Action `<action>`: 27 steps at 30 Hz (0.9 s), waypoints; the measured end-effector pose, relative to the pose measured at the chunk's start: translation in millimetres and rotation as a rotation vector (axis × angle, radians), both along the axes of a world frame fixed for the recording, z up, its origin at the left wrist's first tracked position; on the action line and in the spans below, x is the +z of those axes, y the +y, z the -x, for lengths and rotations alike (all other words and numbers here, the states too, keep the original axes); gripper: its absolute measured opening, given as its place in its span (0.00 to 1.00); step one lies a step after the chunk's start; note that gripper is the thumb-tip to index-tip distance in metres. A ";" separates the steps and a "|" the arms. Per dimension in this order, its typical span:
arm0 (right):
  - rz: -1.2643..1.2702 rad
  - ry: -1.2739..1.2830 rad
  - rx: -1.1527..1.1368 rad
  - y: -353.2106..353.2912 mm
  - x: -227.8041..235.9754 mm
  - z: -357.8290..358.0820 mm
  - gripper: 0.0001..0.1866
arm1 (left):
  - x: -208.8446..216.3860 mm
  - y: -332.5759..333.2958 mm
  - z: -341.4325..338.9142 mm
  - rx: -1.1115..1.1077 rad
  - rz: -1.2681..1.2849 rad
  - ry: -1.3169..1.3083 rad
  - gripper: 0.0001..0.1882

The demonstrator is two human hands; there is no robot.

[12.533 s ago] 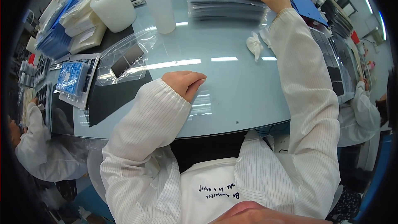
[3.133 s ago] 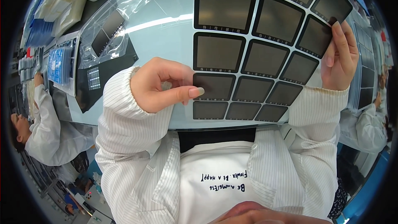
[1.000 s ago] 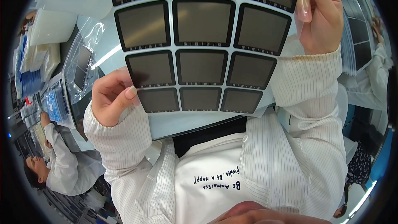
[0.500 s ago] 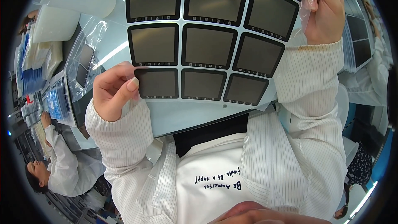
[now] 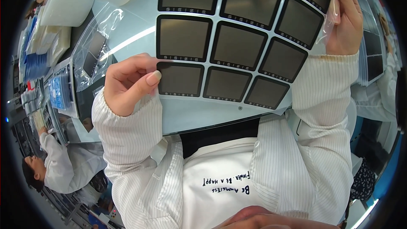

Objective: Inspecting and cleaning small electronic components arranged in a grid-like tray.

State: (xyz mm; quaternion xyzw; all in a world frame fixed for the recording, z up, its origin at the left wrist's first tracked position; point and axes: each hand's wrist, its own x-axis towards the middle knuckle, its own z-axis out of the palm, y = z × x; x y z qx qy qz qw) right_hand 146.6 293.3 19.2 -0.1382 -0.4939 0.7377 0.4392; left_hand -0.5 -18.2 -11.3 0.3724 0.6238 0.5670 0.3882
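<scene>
I hold up a thin clear sheet (image 5: 250,38) carrying a grid of dark square panels with black borders, close to my face. My left hand (image 5: 129,82) pinches its lower left corner, thumb on the front beside the bottom-left panel (image 5: 181,79). My right hand (image 5: 345,19) grips the sheet's upper right edge, fingers wrapped over the clear film. The sheet is tilted, its right side higher. Its top runs out of view.
A pale blue table (image 5: 199,116) lies under the sheet. Clear bags with dark panels (image 5: 95,53) and white foam trays (image 5: 63,10) sit at the left. Blue-topped trays (image 5: 59,93) line the left edge. A seated person in white (image 5: 63,169) works lower left; another white sleeve (image 5: 379,97) is at the right.
The sheet has tilted a little more and shifted right and up. My left hand has slid up its lower left corner; my right hand stays on the upper right edge.
</scene>
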 end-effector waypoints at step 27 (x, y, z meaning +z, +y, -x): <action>-0.065 -0.201 -0.405 5.9 -1.2 -5.7 0.16 | 3.4 7.3 -11.2 0.204 -0.093 0.069 0.15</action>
